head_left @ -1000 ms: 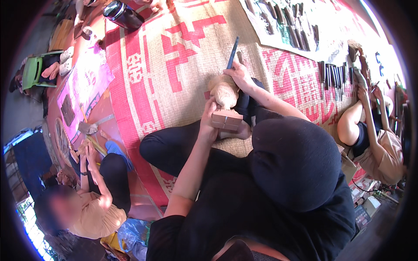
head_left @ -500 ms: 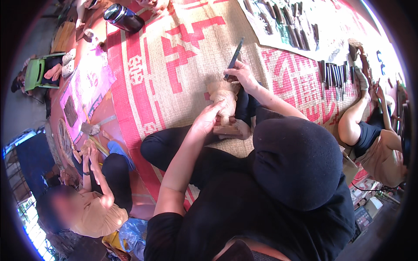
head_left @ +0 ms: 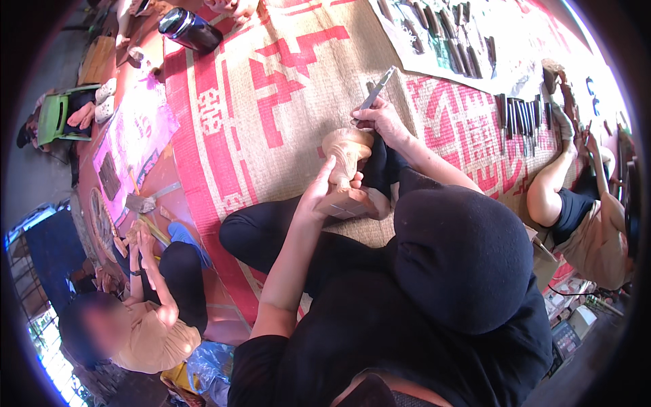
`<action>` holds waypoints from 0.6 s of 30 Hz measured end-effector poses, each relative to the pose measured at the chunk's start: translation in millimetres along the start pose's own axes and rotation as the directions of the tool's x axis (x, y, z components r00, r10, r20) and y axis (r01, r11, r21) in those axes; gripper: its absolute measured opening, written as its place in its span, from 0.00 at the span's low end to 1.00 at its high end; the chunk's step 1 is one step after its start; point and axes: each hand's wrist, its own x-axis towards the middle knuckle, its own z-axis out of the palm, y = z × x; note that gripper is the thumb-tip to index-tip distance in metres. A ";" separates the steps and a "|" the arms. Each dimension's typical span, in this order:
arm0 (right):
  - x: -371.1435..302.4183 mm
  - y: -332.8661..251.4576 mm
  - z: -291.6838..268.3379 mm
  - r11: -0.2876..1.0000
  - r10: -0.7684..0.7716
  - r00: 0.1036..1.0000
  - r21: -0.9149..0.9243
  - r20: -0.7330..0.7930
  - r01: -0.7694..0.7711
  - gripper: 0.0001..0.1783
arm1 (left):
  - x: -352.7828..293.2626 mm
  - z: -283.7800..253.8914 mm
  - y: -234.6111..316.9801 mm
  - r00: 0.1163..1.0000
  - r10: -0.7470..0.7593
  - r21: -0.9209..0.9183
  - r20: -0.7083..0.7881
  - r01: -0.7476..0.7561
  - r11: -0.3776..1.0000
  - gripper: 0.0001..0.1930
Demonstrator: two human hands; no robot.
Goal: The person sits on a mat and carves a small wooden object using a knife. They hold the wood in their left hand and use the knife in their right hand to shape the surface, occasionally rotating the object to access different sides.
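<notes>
A pale carved wooden figure (head_left: 347,150) with a round, bowl-like top and a square block base (head_left: 344,203) is tilted in front of me. My left hand (head_left: 327,182) is closed round its narrow lower part, just above the base. In my right hand (head_left: 381,121), a slim grey metal carving tool (head_left: 382,87) is pinched between the fingers. Its upper end points up and to the right, while its lower end is beside the figure's round rim; I cannot tell whether they touch.
Under the work lies a red and beige woven mat (head_left: 298,102). Several carving tools (head_left: 461,44) rest on a white sheet at the far right, with more tools (head_left: 522,119) nearer. A dark flask (head_left: 191,30) lies far left. People sit on both sides; the left person's hands (head_left: 141,237) hold a piece of wood.
My left hand has turned and tilted the figure, so more of the base's flat face shows. The tool in my right hand now leans further right.
</notes>
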 end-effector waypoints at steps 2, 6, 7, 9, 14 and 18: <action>-5.7 -0.8 1.7 0.997 -0.014 0.999 -0.075 0.038 0.017 0.08 | 3.0 -3.2 -0.6 0.999 -0.030 -0.145 0.012 0.032 0.989 0.27; -16.1 -5.3 9.5 0.980 0.006 0.996 -0.197 0.087 0.012 0.10 | 9.3 -13.9 2.3 0.994 -0.061 -0.203 0.093 0.079 0.976 0.27; -16.4 -4.9 10.6 0.973 0.016 0.996 -0.231 0.092 0.006 0.10 | 12.7 -13.1 2.5 0.996 -0.069 -0.187 0.049 0.077 0.979 0.27; -15.7 -4.8 11.9 0.946 -0.022 0.994 -0.319 0.107 0.055 0.10 | 14.1 -10.1 1.7 0.997 -0.076 -0.175 0.022 0.079 0.981 0.27; -13.0 -3.4 9.4 0.885 -0.061 0.989 -0.451 0.135 0.116 0.10 | 15.9 -7.9 -1.0 0.995 -0.052 -0.200 0.084 0.068 0.978 0.28; -6.1 -9.9 2.4 0.962 -0.002 1.000 -0.273 0.007 0.004 0.07 | 21.1 -15.0 0.4 0.993 -0.033 -0.169 0.114 0.052 0.984 0.27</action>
